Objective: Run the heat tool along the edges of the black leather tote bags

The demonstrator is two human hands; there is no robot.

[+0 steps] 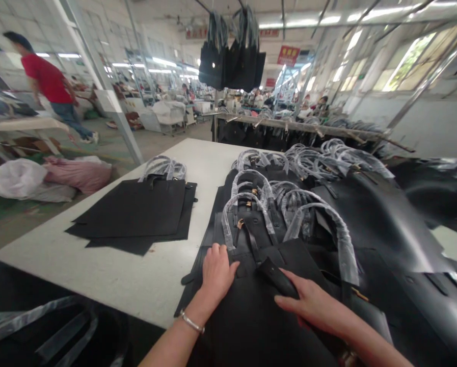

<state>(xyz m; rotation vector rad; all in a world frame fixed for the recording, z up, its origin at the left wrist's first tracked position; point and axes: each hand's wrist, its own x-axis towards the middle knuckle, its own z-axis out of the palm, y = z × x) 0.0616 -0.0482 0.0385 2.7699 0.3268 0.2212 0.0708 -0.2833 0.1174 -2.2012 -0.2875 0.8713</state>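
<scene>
Right in front of me lies a flat black bag panel, on top of a stack with plastic-wrapped handles. My left hand, with a bracelet at the wrist, grips this panel near its upper left; the fingers are curled and the fingertips partly hidden. A short black leather strap is pinched between the thumb and fingers of my right hand. Just beyond, a narrow black tab with a gold buckle rises between the wrapped handles.
More black bag panels lie on the white table to the left. Large stacks cover its right side. Black bags hang overhead beyond the table. A metal post and a person in red are at left.
</scene>
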